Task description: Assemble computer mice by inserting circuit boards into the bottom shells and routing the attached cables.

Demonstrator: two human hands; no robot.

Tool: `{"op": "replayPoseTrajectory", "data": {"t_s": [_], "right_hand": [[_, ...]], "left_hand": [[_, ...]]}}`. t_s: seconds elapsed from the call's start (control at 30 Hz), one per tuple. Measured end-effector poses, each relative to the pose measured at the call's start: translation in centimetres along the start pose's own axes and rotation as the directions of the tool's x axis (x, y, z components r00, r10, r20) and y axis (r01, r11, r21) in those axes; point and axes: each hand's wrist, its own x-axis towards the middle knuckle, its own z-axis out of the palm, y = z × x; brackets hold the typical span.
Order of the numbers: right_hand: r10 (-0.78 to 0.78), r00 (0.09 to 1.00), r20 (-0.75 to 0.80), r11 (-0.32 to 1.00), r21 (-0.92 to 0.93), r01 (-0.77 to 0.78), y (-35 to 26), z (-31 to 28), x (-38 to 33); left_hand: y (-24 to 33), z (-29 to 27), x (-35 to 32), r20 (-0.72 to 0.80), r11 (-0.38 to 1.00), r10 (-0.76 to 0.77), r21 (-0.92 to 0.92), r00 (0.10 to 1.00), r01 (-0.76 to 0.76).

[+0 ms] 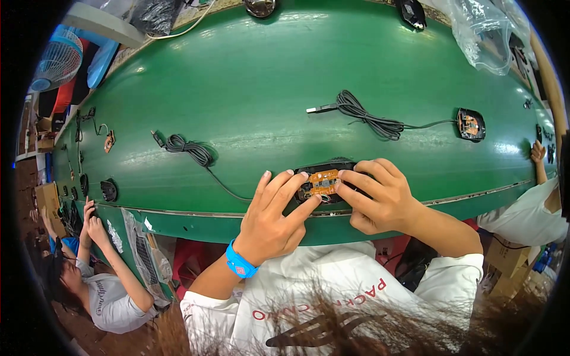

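Observation:
At the near edge of the green belt, an orange circuit board (323,183) sits in an open black mouse shell (326,165). My left hand (272,215) grips the left side, its fingertips and thumb on the board and shell edge. From the right, my right hand (380,196) has bent fingers pressed on the board's right end, the thumb curled beneath. A black cable with a tied coil (189,149) and a plug runs along the belt to behind my left hand. The shell's underside is hidden.
Farther right lies another open mouse half (471,125) with its coiled cable (371,118). A small board (109,142) and a black shell (109,190) lie at the left. Co-workers sit on both sides, one person's hand (95,227) near the belt edge. Plastic bags (484,32) hang far right.

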Motion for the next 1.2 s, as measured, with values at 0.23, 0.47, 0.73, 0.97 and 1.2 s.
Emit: {"op": "replayPoseTrajectory", "data": {"t_s": [0.23, 0.47, 0.73, 0.97, 1.2], "right_hand": [[0.023, 0.999, -0.022, 0.992, -0.122, -0.026, -1.0, 0.3, 0.2], [0.061, 0.998, -0.027, 0.997, 0.058, -0.060, -0.3, -0.2, -0.2], [0.082, 0.993, 0.087, 0.997, -0.012, -0.081, -0.6, -0.5, -0.5], [0.161, 0.981, 0.110, 0.970, 0.165, -0.178, -1.6, -0.7, -0.1], [0.194, 0.972, 0.134, 0.949, 0.224, -0.221, -1.8, -0.4, 0.1]], "left_hand": [[0.4, -0.5, -0.1, 0.005, 0.999, 0.015, 0.029, 1.000, -0.016], [0.7, 0.1, -0.3, -0.030, 1.000, -0.025, -0.005, 0.999, 0.025], [1.3, 0.2, -0.3, -0.055, 0.997, -0.069, 0.016, 0.996, 0.070], [1.1, 0.3, -0.4, -0.034, 0.998, -0.057, 0.009, 0.998, 0.057], [0.8, 0.2, -0.5, -0.028, 0.998, -0.057, 0.008, 0.998, 0.057]]}}
